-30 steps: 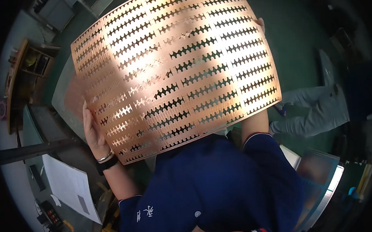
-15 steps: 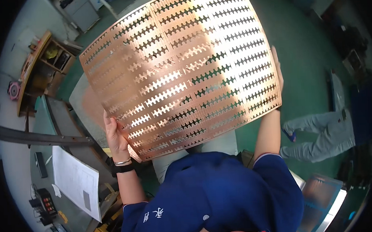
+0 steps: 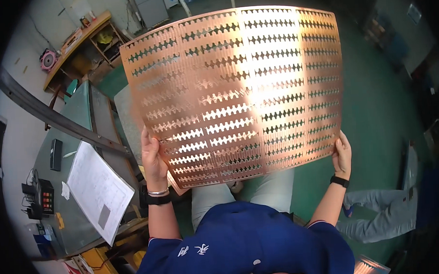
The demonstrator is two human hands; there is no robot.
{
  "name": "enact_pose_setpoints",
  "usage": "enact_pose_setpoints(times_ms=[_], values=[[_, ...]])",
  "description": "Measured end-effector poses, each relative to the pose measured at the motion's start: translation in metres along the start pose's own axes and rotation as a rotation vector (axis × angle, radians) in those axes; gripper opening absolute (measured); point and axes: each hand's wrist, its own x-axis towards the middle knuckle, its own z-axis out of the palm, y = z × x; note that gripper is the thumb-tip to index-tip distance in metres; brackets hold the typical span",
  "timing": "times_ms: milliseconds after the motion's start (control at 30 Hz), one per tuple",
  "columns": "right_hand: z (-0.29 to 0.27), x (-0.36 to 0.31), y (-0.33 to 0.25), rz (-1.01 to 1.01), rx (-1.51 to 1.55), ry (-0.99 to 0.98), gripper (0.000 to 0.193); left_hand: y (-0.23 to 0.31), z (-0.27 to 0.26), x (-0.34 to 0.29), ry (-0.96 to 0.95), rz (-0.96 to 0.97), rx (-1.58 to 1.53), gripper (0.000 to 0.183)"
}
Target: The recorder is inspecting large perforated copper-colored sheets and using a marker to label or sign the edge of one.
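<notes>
- Perforated copper sheet (image 3: 237,86): raised, right of the tabletop (image 3: 81,231); step in hand, I judge, two-handed holding.
- Left hand (image 3: 154,157): curled round the edge nearer the tabletop.
- Right hand (image 3: 343,153): likewise, farther edge.
- Any move would call for matched grips.

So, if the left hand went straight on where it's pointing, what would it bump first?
Probably the copper sheet: the left hand grips its left edge and points up along it. How far behind other things lie, I can't tell.
</notes>
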Motion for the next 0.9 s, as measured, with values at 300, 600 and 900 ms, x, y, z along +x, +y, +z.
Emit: enact_pose_setpoints(times_ms=[300, 600, 900], values=[[-0.005, -0.003, 0.017, 0.009, 0.068, -0.004, 0.043, 0.002, 0.001, -0.003, -0.022, -0.006, -0.017, 0.046], [-0.005, -0.009, 0.003, 0.221, 0.197, -0.316, 0.054, -0.016, -0.010, 0.031, 0.056, -0.076, 0.090, 0.041], [0.021, -0.001, 0.063, 0.210, 0.420, 0.065, 0.036, -0.050, -0.026, 0.059, 0.193, -0.399, 0.647, 0.047]])
